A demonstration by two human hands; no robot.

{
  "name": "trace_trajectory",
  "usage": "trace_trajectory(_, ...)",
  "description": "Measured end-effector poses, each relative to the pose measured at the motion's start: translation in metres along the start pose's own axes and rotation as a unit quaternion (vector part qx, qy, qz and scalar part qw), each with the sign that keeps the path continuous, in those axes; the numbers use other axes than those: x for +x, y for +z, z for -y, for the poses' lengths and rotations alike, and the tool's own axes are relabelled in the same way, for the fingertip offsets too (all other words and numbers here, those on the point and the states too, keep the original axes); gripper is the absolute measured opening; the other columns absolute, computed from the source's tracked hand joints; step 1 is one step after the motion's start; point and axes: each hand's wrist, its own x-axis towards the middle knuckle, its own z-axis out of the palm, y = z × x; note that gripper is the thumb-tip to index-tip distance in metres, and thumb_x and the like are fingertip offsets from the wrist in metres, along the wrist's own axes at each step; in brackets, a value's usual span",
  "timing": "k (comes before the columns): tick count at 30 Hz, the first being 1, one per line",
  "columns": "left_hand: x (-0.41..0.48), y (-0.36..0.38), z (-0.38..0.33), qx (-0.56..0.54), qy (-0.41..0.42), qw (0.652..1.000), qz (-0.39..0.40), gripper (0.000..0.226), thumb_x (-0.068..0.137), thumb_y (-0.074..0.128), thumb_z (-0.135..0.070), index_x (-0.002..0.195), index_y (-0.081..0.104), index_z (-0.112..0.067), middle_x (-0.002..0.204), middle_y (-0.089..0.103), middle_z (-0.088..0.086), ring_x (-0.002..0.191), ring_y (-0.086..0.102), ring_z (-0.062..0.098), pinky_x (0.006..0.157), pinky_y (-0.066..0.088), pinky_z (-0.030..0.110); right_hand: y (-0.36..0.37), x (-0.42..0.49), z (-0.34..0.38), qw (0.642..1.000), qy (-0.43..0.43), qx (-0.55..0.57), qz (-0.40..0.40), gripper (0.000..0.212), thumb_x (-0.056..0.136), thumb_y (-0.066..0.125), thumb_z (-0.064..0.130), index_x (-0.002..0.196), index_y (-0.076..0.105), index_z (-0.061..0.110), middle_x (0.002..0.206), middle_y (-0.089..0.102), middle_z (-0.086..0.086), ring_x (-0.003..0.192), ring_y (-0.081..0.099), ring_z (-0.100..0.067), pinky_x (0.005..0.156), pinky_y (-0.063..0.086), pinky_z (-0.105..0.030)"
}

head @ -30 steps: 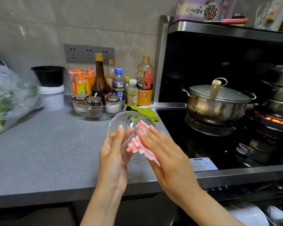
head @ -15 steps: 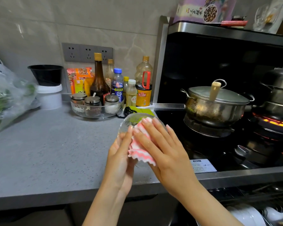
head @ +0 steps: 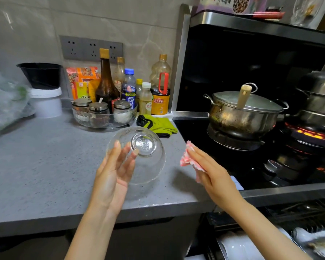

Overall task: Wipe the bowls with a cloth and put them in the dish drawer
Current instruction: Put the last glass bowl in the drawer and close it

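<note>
- Glass bowl sits tilted in the left hand, base facing the camera, above the grey counter
- left fingers are spread against its side, gripping it
- right hand pinches a pink cloth, apart from the bowl, beside the stove
- white dishes lie in the open drawer below
</note>
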Motion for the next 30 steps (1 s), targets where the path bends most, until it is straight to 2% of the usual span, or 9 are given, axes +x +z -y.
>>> trace_trajectory(4,0.001,-0.006,0.005,0.009,-0.009,1.000,-0.012,0.022,0.073,0.064,-0.029,0.094,0.060,-0.020,0.075,0.073,-0.005,0.063,0.069,0.005,0.050,0.053,0.013,0.006,-0.003,-0.016,0.977,0.075,-0.075,0.184,0.063,0.091,0.056,0.049,0.147,0.033,0.033,0.151,0.019,0.028,0.141,0.018,0.008,0.117,0.021,-0.029)
trace_trajectory(8,-0.002,-0.008,0.009,0.022,-0.015,1.000,-0.008,0.025,0.071,0.065,-0.029,0.093,0.061,-0.019,0.076,0.074,-0.005,0.065,0.070,0.005,0.049,0.052,0.013,0.002,-0.008,-0.008,0.971,0.097,-0.051,0.212,0.058,0.091,0.044,0.057,0.145,0.030,0.042,0.151,0.018,0.032,0.140,0.008,0.014,0.120,0.010,-0.033)
trace_trajectory(10,-0.006,-0.005,0.013,0.029,-0.024,0.999,-0.001,0.029,0.070,0.066,-0.030,0.096,0.060,-0.018,0.078,0.074,-0.004,0.067,0.071,0.006,0.050,0.052,0.013,-0.006,-0.013,0.000,0.974,0.123,-0.003,0.191,0.053,0.089,0.042,0.057,0.141,0.030,0.049,0.150,0.021,0.033,0.138,0.008,0.017,0.119,0.007,-0.028)
trace_trajectory(14,-0.019,0.015,0.036,0.046,-0.070,0.996,0.039,0.043,0.063,0.070,-0.032,0.101,0.060,-0.014,0.081,0.074,-0.001,0.065,0.071,0.007,0.048,0.052,0.014,-0.033,-0.034,0.014,0.963,0.195,0.171,0.079,0.053,0.087,0.054,0.049,0.137,0.038,0.042,0.145,0.036,0.028,0.131,0.028,0.019,0.111,0.024,-0.009)
trace_trajectory(18,-0.040,0.052,0.083,0.048,-0.138,0.984,0.099,0.017,0.068,0.063,-0.025,0.082,0.063,-0.016,0.066,0.071,-0.003,0.054,0.067,0.006,0.044,0.051,0.013,-0.069,-0.071,0.006,0.926,0.215,0.310,0.011,0.071,0.078,0.067,0.054,0.140,0.044,0.029,0.142,0.050,0.012,0.132,0.045,-0.006,0.106,0.041,-0.025)
trace_trajectory(21,-0.056,0.077,0.131,0.066,-0.186,0.968,0.155,0.018,0.065,0.064,-0.025,0.081,0.060,-0.017,0.068,0.072,-0.003,0.053,0.066,0.006,0.044,0.049,0.013,-0.102,-0.105,-0.007,0.870,0.270,0.412,-0.025,0.084,0.071,0.075,0.057,0.142,0.041,0.027,0.141,0.052,-0.002,0.128,0.052,-0.021,0.104,0.044,-0.037)
trace_trajectory(24,-0.072,0.097,0.179,0.136,-0.217,0.936,0.243,0.025,0.065,0.066,-0.028,0.083,0.055,-0.015,0.072,0.072,-0.004,0.061,0.068,0.005,0.050,0.051,0.013,-0.135,-0.143,-0.021,0.834,0.321,0.443,-0.071,0.093,0.067,0.080,0.054,0.144,0.039,0.024,0.137,0.054,-0.012,0.126,0.053,-0.030,0.104,0.044,-0.042)
trace_trajectory(28,-0.087,0.112,0.251,0.196,-0.277,0.884,0.322,0.030,0.070,0.066,-0.034,0.082,0.052,-0.012,0.077,0.072,-0.003,0.073,0.069,0.009,0.068,0.055,0.018,-0.166,-0.198,-0.042,0.793,0.384,0.447,-0.158,0.092,0.056,0.089,0.047,0.136,0.052,0.023,0.127,0.062,-0.006,0.113,0.061,-0.025,0.095,0.052,-0.037)
trace_trajectory(30,-0.087,0.111,0.287,0.240,-0.313,0.849,0.353,0.040,0.074,0.068,-0.043,0.090,0.056,-0.010,0.089,0.074,0.000,0.088,0.070,0.014,0.080,0.055,0.023,-0.181,-0.222,-0.054,0.773,0.408,0.448,-0.190,0.088,0.053,0.091,0.042,0.132,0.056,0.025,0.131,0.061,-0.004,0.117,0.060,-0.024,0.094,0.052,-0.037)
